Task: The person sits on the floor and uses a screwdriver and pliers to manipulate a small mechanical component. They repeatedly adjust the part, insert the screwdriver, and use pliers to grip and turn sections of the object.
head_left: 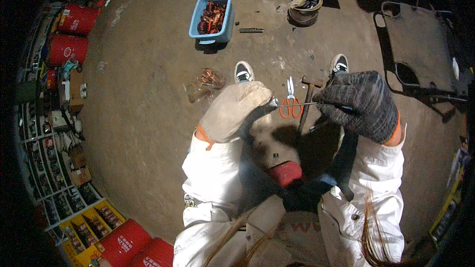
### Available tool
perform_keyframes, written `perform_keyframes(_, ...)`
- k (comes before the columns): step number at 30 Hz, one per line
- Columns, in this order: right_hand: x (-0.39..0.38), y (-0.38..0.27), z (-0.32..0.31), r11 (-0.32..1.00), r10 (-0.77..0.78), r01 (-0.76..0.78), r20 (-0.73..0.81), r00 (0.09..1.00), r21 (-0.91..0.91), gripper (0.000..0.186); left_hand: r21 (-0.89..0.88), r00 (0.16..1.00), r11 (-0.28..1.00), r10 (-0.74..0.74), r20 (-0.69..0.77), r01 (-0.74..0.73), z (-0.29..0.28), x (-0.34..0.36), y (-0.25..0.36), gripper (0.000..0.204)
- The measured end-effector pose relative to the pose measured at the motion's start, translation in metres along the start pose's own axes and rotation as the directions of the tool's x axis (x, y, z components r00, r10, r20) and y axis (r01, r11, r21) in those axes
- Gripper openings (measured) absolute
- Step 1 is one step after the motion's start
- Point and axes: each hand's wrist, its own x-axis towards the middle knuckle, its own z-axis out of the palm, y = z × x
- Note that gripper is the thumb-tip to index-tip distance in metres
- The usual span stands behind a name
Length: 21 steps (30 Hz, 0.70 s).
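My left hand, in a beige glove, is closed around a small metallic part whose end shows at the fingertips. My right hand, in a dark grey knit glove, grips a tool with a thin metal shaft. The shaft reaches leftward to the small part; whether its tip sits inside cannot be made out. Beneath the shaft, on the floor, lie orange-handled scissors with blades pointing away. A hammer lies beside them, its head partly near my right glove.
Beyond my shoes stand a blue bin of coppery parts and a bucket. A clear bag with copper pieces lies left. Red drums and shelving line the left side; a dark folding frame occupies the right.
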Motion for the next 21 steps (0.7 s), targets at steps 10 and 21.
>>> perform_keyframes(10, 0.008, 0.033, 0.004, 0.924, 0.048, -0.116, 0.19, 0.981, 0.365, 0.021, -0.084, 0.994, 0.991, -0.096, 0.049, 0.1, 0.005, -0.005, 0.003, 0.03)
perform_keyframes(21, 0.01, 0.014, 0.006, 0.991, -0.119, 0.113, -0.078, 0.99, -0.074, 0.014, -0.51, 0.95, 0.83, -0.303, -0.072, 0.226, 0.009, -0.003, 0.003, 0.031)
